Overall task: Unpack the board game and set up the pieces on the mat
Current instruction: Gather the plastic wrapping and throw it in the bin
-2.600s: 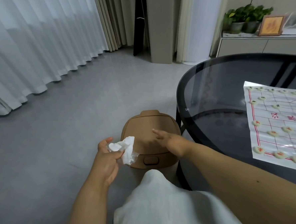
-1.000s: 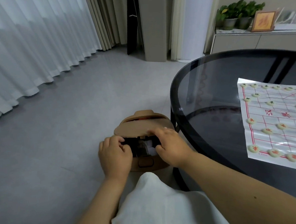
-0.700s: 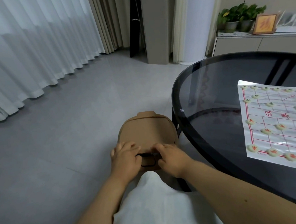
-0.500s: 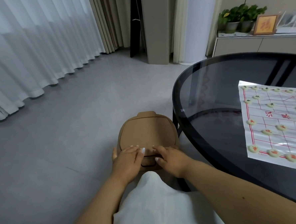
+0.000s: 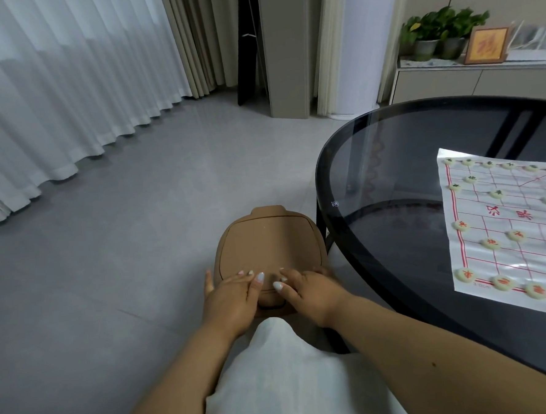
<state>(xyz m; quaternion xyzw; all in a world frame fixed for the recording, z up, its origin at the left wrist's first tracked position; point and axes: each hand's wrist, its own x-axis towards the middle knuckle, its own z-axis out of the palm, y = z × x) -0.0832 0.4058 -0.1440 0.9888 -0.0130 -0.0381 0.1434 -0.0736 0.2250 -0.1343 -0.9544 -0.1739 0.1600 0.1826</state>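
Item: tan plastic lidded bin (image 5: 269, 242) on floor; my left hand (image 5: 231, 297) and right hand (image 5: 305, 289) press its lid, fingers flat, holding nothing. White paper mat (image 5: 509, 224) with round cream pieces (image 5: 491, 242) lies on the table (image 5: 390, 167). Press evenly near the latch.

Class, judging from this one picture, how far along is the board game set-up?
Done: round cream pieces stand on the white red-lined mat on the black glass table. In hand: the left hand and right hand press the brown plastic bin's closed lid. Left: unclear; the mat's right side is out of frame.
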